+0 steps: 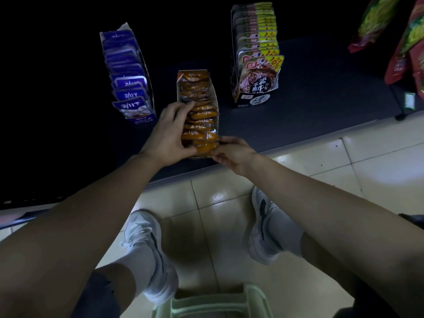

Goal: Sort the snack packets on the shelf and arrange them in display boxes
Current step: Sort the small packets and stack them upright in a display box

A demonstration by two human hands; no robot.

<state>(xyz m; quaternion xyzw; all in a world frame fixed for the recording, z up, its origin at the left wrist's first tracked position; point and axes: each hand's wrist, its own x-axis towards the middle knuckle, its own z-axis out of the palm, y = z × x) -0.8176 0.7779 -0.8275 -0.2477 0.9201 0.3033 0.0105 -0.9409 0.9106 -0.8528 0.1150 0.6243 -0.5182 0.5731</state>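
Three display boxes stand on the dark shelf [309, 99]. The middle one, the orange box [214, 95], sits at the shelf's front edge, with a purple box [146, 72] to its left and a black box [252, 101] to its right, both well apart from it. The orange packets [202, 120] stand on edge in a row inside their box.

The person's left grip [168, 134], a bare hand, is curled round the left side of the nearer packets, fingers over their tops, holding several together. The right grip [231, 153] is narrow and pinches the frontmost packet at its right edge, close to the box's front wall.

These look like light, soft foil pouches with slick faces. I'd expect them to slide on one another and fan out or topple once the squeeze lets go. They seem best taken as a bunch pressed front to back, or singly by a sealed edge rather than the filled belly. The card box looks light too, and so near the lip a shove could skid it off.
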